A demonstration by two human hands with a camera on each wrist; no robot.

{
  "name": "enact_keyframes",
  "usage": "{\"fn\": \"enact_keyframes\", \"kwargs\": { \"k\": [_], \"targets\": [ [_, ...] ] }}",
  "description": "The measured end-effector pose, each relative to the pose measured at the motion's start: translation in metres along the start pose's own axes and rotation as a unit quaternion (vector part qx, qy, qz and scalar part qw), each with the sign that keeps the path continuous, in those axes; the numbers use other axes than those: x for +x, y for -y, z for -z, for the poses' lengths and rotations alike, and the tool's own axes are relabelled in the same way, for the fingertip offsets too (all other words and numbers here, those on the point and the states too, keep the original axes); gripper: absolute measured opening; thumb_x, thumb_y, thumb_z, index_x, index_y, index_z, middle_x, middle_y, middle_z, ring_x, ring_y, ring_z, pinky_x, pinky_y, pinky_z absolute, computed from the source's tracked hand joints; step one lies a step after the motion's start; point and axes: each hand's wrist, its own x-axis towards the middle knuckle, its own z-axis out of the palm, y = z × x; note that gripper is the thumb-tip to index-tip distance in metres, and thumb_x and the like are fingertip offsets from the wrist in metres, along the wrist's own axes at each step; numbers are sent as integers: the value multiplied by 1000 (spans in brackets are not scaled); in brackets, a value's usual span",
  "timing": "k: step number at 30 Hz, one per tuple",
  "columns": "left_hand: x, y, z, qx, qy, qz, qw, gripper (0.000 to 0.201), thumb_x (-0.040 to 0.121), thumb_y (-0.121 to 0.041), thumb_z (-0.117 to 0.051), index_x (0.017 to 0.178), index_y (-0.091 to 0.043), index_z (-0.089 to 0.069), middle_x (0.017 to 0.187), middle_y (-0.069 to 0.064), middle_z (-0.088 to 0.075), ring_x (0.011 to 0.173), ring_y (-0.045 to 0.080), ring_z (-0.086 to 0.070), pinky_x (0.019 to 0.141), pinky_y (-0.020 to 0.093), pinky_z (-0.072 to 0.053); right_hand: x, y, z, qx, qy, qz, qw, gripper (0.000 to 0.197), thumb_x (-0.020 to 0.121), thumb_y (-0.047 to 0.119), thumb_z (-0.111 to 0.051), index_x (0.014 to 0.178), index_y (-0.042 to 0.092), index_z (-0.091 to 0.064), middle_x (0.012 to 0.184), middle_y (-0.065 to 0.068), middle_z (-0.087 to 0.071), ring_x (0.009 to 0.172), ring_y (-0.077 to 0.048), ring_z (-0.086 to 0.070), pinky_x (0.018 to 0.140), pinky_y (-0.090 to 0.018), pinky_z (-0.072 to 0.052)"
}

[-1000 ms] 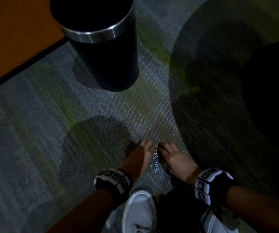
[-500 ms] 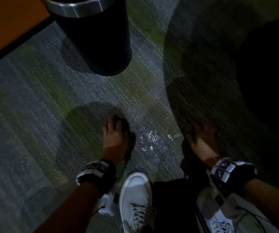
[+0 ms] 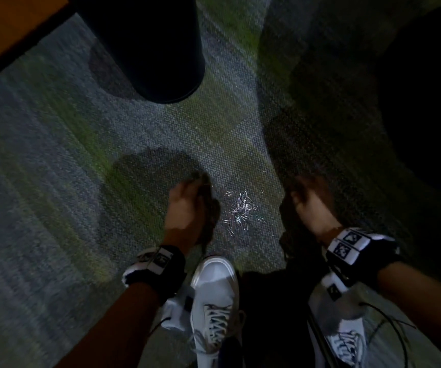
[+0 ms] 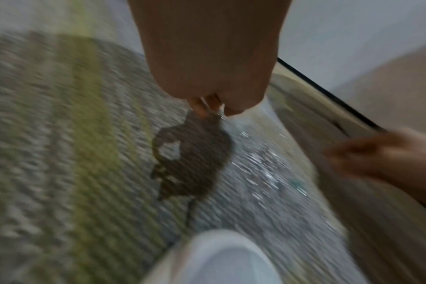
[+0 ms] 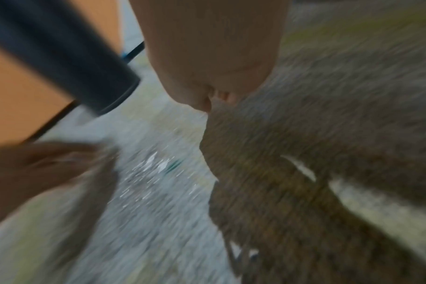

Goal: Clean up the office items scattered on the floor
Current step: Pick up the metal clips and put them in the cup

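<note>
Though blurred — curled fingers (image 4: 200, 107) beside paperclips (image 3: 240, 208).

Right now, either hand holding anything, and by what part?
Left hand pinches what looks like paper clips at its fingertips; part unclear. Right hand curled, nothing visible.

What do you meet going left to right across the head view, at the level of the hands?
Carpet → left hand → paper clips → right hand → shadowed carpet at the right edge.
</note>
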Motion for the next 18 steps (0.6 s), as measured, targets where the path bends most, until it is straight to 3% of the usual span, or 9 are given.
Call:
{"fn": "enact_keyframes", "kwargs": {
  "k": [2,5,7,9,12,14,16,18],
  "targets": [
    [3,17,10,24,-18,58,998,45,88,-12,-60,132,-4,-56,129,25,-51,112,45,-47,102,45,-37,0,-3,0,-43,22,-21,999,52,92,26,-60,138,6,-47,143,-23,-39,132,-39,-37,112,-40,-30],
    [0,16,9,42,1,53,998,49,85,-10,-67,132,-2,-55,131,25,-49,111,47,-46,101,50,-38,-13,19,-14,-13,63,-2,998,58,92,28,-61,143,9,-40,144,-18,-39,129,-36,-43,112,-40,-35],
    [-6,-4,5,-3,28,32,999,43,89,-7,-61,132,-5,-55,133,20,-49,117,39,-44,103,46,-39,-23,38,-31,-34,60,85,994,55,89,20,-63,139,6,-45,133,-16,-43,119,-36,-46,107,-44,-41],
    [-14,-23,-4,-51,74,41,995,32,99,-16,-48,130,-13,-54,134,9,-49,119,23,-43,102,35,-39,-32,52,-47,-43,88,171,980,49,88,15,-61,134,6,-48,125,-12,-44,112,-32,-45,100,-46,-44],
    [-24,-32,-15,-72,117,-40,990,24,99,-25,-38,106,-24,-61,105,0,-59,93,18,-52,86,41,-48,-32,60,-50,-19,122,223,967,40,89,15,-59,128,8,-53,121,-9,-47,111,-28,-46,99,-42,-45],
    [-25,-27,-14,-93,98,-64,989,18,96,-17,-46,92,-20,-63,86,-2,-58,76,16,-51,71,40,-47,-27,55,-40,-8,93,200,975,40,90,20,-61,128,9,-55,120,-9,-49,112,-27,-47,99,-41,-45],
    [-23,-13,-8,-74,74,-52,993,17,92,-8,-54,103,-9,-67,100,7,-61,84,19,-56,77,35,-47,-24,39,-30,-28,66,158,985,48,89,28,-64,132,9,-53,119,-9,-49,112,-27,-47,101,-41,-44],
    [-22,4,4,-86,66,-3,994,34,90,-15,-57,122,-8,-64,124,14,-57,109,28,-55,96,31,-43,-28,23,-23,-47,77,120,989,63,85,36,-70,137,9,-47,120,-10,-47,114,-28,-45,103,-40,-43]
  ]
}}
